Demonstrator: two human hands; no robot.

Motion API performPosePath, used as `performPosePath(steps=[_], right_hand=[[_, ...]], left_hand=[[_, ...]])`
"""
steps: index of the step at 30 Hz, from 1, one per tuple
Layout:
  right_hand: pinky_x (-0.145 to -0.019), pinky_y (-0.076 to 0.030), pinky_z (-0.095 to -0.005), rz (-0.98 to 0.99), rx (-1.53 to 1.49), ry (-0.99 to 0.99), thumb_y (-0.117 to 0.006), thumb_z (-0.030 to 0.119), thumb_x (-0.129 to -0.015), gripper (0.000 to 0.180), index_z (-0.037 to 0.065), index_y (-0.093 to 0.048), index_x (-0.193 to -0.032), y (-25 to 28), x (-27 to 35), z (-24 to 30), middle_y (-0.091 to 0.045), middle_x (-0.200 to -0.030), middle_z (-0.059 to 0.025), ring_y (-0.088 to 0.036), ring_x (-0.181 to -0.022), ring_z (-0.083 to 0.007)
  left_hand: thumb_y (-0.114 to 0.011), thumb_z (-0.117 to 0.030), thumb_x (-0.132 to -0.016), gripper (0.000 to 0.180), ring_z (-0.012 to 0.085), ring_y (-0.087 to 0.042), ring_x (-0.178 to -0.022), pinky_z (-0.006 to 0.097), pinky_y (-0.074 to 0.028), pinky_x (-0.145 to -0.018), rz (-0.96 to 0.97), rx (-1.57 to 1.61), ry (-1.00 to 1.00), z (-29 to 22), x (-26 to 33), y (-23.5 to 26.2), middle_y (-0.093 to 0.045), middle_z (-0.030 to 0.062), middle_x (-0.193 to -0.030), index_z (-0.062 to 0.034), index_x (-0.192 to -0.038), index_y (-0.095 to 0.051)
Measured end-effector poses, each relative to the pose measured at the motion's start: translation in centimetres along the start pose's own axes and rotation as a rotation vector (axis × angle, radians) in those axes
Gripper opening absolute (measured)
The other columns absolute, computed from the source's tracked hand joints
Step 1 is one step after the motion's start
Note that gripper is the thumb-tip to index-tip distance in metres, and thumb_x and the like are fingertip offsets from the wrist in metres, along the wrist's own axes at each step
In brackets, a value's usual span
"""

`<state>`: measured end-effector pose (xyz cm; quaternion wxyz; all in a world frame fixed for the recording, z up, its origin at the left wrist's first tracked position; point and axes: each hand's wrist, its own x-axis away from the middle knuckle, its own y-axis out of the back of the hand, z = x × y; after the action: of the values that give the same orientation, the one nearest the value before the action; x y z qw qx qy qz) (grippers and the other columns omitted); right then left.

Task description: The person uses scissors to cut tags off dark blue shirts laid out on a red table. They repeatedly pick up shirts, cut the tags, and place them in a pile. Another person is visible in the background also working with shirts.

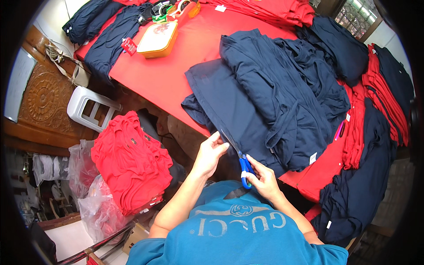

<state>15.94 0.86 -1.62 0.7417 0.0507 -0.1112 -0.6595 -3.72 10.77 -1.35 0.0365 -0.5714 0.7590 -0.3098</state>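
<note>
My right hand [263,180] is closed around the blue handles of a pair of scissors [245,168]. The narrow blades point up and left, over the near edge of a navy garment [234,104]. Right by the blade tips, my left hand [211,155] pinches at that garment's edge; any thread between the fingers is too small to see. The navy garment lies spread over the near side of the red-covered table [159,84], its lower edge hanging toward me. A bunched pile of navy garments [287,88] rests on it to the right.
Red garments [132,163] are heaped at the left beside clear plastic bags [99,212] and a white stool [90,108]. A yellow-orange box [157,39] stands at the table's far side. More folded red [353,128] and navy garments [360,176] line the right.
</note>
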Motion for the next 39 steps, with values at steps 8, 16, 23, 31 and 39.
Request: performPosePath(steps=[8, 16, 23, 31, 39], right_hand=[[-0.070, -0.053, -0.0257, -0.007, -0.092, -0.283, -0.060, 0.007, -0.092, 0.047, 0.000, -0.052, -0.137, 0.2, -1.5, 1.6, -0.067, -0.097, -0.0091, -0.062, -0.073, -0.0097], [-0.070, -0.051, -0.0236, -0.005, 0.218, 0.021, -0.067, 0.011, -0.090, 0.055, 0.001, -0.047, -0.141, -0.2, -1.2, 2.2, -0.064, -0.103, -0.0107, -0.061, -0.079, -0.0115], [-0.071, -0.052, -0.0250, -0.062, 0.156, 0.049, -0.065, 0.013, -0.091, 0.053, 0.001, -0.049, -0.140, -0.7, -1.8, 0.6, -0.065, -0.103, -0.0128, -0.063, -0.079, -0.0125], [-0.082, -0.053, -0.0293, 0.016, -0.114, -0.292, -0.064, 0.012, -0.092, 0.052, 0.000, -0.048, -0.140, 0.0, -1.7, 2.0, -0.067, -0.110, -0.0143, -0.066, -0.090, -0.0150], [-0.064, -0.054, -0.0236, 0.006, -0.071, -0.194, -0.064, 0.013, -0.093, 0.051, 0.001, -0.049, -0.140, -0.3, -3.9, 2.1, -0.067, -0.102, -0.0110, -0.062, -0.076, -0.0092]], left_hand=[[-0.059, -0.003, -0.092, 0.040, 0.0139, -0.059, -0.106, 0.031, -0.047, -0.093, 0.017, 0.102, 0.035, -1.2, -0.5, -0.1, -0.062, 0.0070, -0.117, -0.0005, -0.131, -0.054], [-0.054, -0.001, -0.095, 0.030, 0.0187, -0.063, -0.106, 0.033, -0.053, -0.092, -0.024, 0.116, 0.023, -1.4, -1.8, 1.0, -0.064, 0.0104, -0.119, 0.0045, -0.124, -0.057], [-0.057, 0.001, -0.093, 0.031, 0.0192, -0.063, -0.105, 0.035, -0.054, -0.091, -0.036, 0.123, 0.027, -1.1, -1.8, 0.6, -0.064, 0.0108, -0.117, 0.0034, -0.124, -0.058], [-0.059, 0.001, -0.091, 0.038, 0.0186, -0.063, -0.105, 0.034, -0.054, -0.091, -0.022, 0.096, 0.040, -1.0, -2.2, 1.1, -0.062, 0.0092, -0.116, 0.0013, -0.129, -0.055], [-0.061, 0.001, -0.090, 0.044, 0.0182, -0.061, -0.109, 0.034, -0.051, -0.094, 0.039, 0.074, 0.087, -1.9, -2.2, 1.3, -0.061, 0.0080, -0.118, -0.0016, -0.133, -0.052]])
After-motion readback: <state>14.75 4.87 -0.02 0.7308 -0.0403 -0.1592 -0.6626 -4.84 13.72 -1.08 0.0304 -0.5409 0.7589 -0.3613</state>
